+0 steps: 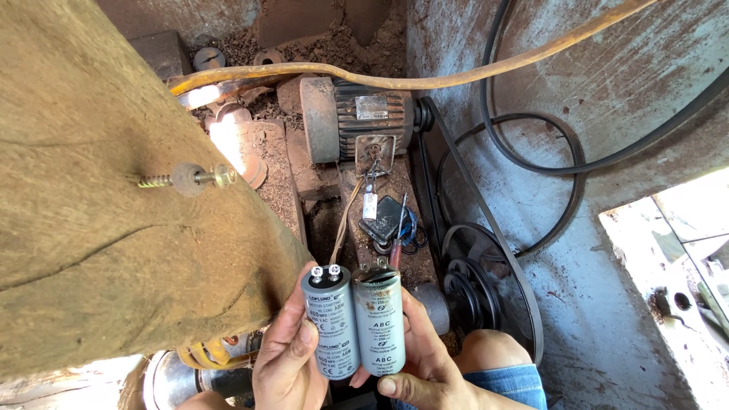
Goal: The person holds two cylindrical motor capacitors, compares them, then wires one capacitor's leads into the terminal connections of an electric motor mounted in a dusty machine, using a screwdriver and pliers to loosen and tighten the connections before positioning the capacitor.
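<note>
1. Dusty concrete walls and a sawdust-strewn floor are closing in around you, with a rough brown wooden beam (99,190) filling the left of your view.
2. Nearest you, your left hand (287,357) is wrapping round a grey cylindrical capacitor with two metal terminals on top (331,320), thumb lying across its label.
3. Your right hand (425,363) is cradling a silver cylindrical capacitor with a printed label (378,320) from behind and below, fingers curled about it.
4. You are holding the two capacitors upright, side by side and touching, low in the middle of the view, above your denim-clad knee (510,372).
5. Just beyond them, a black grooved pulley wheel (474,285) is carrying a black rubber drive belt (486,220).
6. Farther back, a black box with blue wires (391,220) is lying on the debris.
7. Behind that, a grey ribbed electric motor (357,118) is sitting against the wall.
8. Farthest off, a yellowish hose (425,80) is crossing over the motor, and a rusty threaded bolt (190,178) is sticking out of the beam.
</note>
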